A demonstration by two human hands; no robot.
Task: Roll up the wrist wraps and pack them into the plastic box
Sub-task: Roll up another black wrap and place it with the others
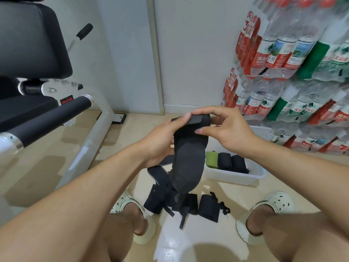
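Left hand [162,138] and right hand [225,127] both pinch the top end of a long black elastic fabric wrist wrap [188,157], held above the floor, tail hanging limp. Soft, light, floppy; best gripped at the stiffer end. White plastic box [234,176] sits just beyond.

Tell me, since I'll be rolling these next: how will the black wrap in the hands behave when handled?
Probably floppy: the wrap hangs limp and curved below the left hand and right hand. Likely light, since fingertips alone hold it. Its rolled top may unwind if released.
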